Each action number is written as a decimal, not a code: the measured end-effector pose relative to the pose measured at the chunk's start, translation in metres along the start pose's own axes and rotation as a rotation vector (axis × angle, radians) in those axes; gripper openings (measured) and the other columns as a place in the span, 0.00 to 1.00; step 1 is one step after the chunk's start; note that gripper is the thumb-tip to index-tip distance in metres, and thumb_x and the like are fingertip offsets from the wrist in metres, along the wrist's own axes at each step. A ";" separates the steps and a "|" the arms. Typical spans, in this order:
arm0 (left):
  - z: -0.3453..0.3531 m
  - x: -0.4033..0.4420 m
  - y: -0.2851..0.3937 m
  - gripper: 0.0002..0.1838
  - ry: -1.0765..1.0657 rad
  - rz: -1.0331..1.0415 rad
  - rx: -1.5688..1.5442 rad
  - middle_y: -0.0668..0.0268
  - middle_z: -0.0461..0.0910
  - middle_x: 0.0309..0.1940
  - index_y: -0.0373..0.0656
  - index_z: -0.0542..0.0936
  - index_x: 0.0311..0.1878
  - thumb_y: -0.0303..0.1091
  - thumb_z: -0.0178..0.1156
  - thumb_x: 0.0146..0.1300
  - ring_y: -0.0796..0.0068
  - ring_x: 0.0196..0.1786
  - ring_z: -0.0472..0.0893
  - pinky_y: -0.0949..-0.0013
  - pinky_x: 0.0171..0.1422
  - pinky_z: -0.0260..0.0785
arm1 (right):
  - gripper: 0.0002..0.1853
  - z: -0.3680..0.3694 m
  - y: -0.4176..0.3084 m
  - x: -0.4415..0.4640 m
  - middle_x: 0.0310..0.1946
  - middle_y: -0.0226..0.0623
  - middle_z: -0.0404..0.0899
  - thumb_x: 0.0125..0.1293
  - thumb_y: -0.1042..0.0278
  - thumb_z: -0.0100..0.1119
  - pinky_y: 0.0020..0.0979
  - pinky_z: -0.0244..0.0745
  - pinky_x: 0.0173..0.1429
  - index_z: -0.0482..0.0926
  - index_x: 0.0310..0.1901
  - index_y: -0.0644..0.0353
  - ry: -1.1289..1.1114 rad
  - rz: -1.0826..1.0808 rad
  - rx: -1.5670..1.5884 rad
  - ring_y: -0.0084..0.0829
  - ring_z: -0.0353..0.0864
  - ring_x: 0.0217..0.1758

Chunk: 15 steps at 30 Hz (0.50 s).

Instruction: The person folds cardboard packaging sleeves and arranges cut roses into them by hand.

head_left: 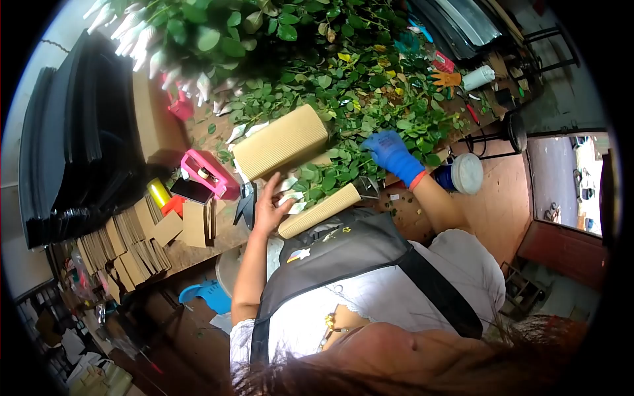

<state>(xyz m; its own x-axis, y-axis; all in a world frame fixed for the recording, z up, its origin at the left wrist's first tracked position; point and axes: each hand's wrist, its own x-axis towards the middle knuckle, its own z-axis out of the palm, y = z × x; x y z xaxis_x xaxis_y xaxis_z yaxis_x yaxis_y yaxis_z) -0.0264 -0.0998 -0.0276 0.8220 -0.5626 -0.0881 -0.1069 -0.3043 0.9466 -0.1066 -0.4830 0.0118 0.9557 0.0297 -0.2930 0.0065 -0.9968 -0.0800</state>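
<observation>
At the near edge of the table (231,235), a strip of corrugated cardboard (320,211) lies slantwise. Just beyond its left end, the bare left hand (267,206) stands with thumb and fingers apart, by the white-wrapped buds (289,193) of some leafy stems (327,177). The right hand, in a blue glove (395,155), reaches into the foliage nearer the right edge; I cannot tell whether it grips a stem. Behind the buds sits a ribbed cardboard bundle (281,142), a pink tape dispenser (210,173) (tape loaded) to its left. More leaves heap toward the far edge, an orange glove (447,78) at their right.
</observation>
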 end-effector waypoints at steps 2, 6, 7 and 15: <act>-0.004 0.004 -0.020 0.26 -0.100 0.129 0.148 0.58 0.82 0.55 0.42 0.80 0.62 0.32 0.74 0.60 0.60 0.58 0.83 0.64 0.60 0.78 | 0.18 0.012 -0.001 0.004 0.47 0.33 0.86 0.59 0.62 0.67 0.44 0.79 0.56 0.85 0.52 0.45 -0.128 0.024 -0.086 0.44 0.84 0.49; 0.000 -0.001 -0.010 0.22 -0.031 0.140 0.191 0.55 0.82 0.54 0.40 0.82 0.57 0.33 0.74 0.59 0.56 0.56 0.83 0.62 0.58 0.78 | 0.25 -0.002 0.043 0.012 0.57 0.40 0.84 0.60 0.56 0.66 0.41 0.76 0.65 0.83 0.60 0.49 -0.369 0.009 0.460 0.43 0.84 0.59; 0.001 -0.001 -0.013 0.22 -0.015 0.179 0.235 0.55 0.82 0.54 0.39 0.82 0.56 0.33 0.73 0.60 0.54 0.56 0.83 0.61 0.58 0.77 | 0.26 -0.027 0.044 0.018 0.58 0.40 0.84 0.63 0.53 0.65 0.39 0.77 0.65 0.82 0.61 0.52 -0.352 0.087 0.586 0.41 0.84 0.59; 0.000 0.000 -0.005 0.22 -0.055 0.146 0.229 0.54 0.80 0.54 0.38 0.80 0.58 0.32 0.72 0.61 0.52 0.56 0.82 0.60 0.58 0.77 | 0.16 0.000 -0.003 0.165 0.44 0.44 0.86 0.62 0.69 0.57 0.43 0.81 0.53 0.85 0.50 0.49 0.670 -0.320 -0.117 0.45 0.86 0.48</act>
<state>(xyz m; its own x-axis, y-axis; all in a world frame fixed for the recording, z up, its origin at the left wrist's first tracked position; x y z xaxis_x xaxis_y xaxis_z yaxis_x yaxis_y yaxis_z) -0.0254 -0.0979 -0.0325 0.7581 -0.6518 0.0214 -0.3506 -0.3796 0.8561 0.0514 -0.4752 -0.0366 0.8762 0.3052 0.3731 0.3100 -0.9495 0.0486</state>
